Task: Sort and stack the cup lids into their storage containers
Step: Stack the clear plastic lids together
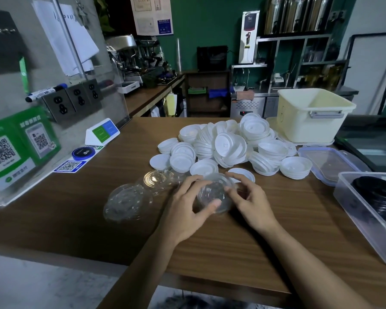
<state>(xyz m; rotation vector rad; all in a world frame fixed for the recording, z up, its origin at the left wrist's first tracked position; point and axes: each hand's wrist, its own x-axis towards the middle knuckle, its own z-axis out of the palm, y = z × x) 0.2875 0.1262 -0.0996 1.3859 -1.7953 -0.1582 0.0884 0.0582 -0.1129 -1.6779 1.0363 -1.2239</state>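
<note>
Both hands working clear lids [214, 194] near tabletop center, front of white lid pile [227, 146]. Left hand [188, 209] & right hand [250, 201] pinching the stack's rim, fingers clamped on it. Looks like gathering/nesting step. Next: prob. adding loose clear lids [129, 200] at left, then binning w/o crushing.

1. Desk [221, 237]: wood-grain surface, brown, smooth with a low sheen.
2. Clear lids [129, 202]: transparent thin plastic, glossy, ribbed in rings; a like stack [214, 195] sits between both hands.
3. White lids [230, 150]: opaque plastic, matt to satin.
4. Cream tub [310, 121]: opaque smooth plastic with a metal-looking handle [327, 114].
5. Clear box [370, 217]: translucent plastic, holding glossy black lids [374, 197].
6. Flat box lid [328, 162]: clear plastic, bluish rim.
</note>
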